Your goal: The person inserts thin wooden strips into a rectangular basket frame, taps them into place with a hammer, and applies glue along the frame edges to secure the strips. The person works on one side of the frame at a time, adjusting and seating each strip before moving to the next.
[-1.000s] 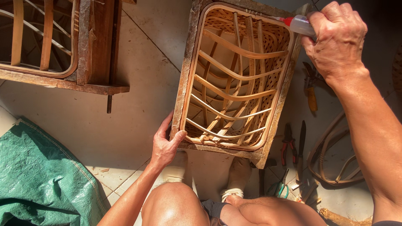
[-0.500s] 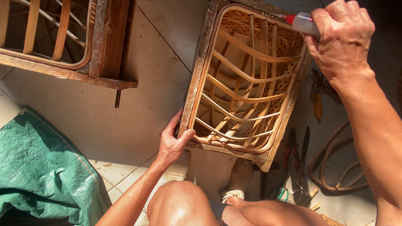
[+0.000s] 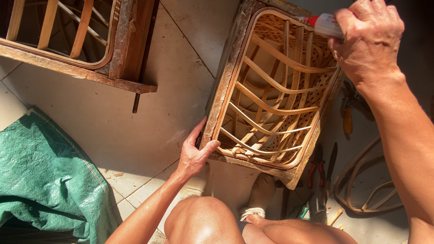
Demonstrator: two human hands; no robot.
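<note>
Left hand point(image 3: 193, 156) gripped the rattan frame's point(image 3: 271, 90) near-left corner, right hand point(image 3: 368, 38) closed on a small glue tube point(image 3: 326, 24) at its far edge, I logged green tarp point(image 3: 45, 180) near left.

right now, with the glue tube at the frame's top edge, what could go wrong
1. The right hand holds the glue tube over the open rattan weave; glue might drip through onto the slats below.
2. Only the left hand steadies the frame, at one corner; pressing at the far edge could tip or slide it.
3. The pliers lie on the floor close to the foot; a shift could catch them.
</note>
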